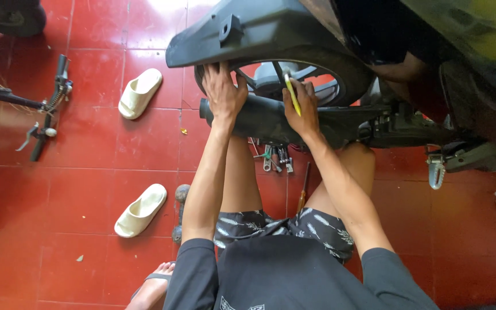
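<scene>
i see the slim yellow-handled tool (pixel 291 93) in my right hand (pixel 301 108), its long axis running nearly up-down in the view with a slight lean, the upper tip aimed toward the spokes of the black rear wheel (pixel 294 72) and the lower end passing across my fingers. the tool sits right at the wheel's lower edge, just above the long black plastic side cover (pixel 259 117) that lies across the frame beneath the tyre. my right hand is curled tight around the yellow shaft, fingers closed on it, knuckles resting against the cover, wrist bent a little and the forearm reaching up from the lower right. my left hand (pixel 224 92) is beside it, well spread, fingertips pressing on the tyre rubber and the palm laid over the cover's upper edge; it is flat against them rather than wrapped round anything, its forearm running almost straight up from my shoulder. above both hands curves the dark grey plastic mudguard (pixel 242 31). between my bare knees a small cluster of metal wrenches (pixel 275 158) lies on the red tiled floor (pixel 87 172). two cream rubber slides (pixel 140 92) rest well to the left, and a black handlebar assembly (pixel 50 106) lies further left.
</scene>
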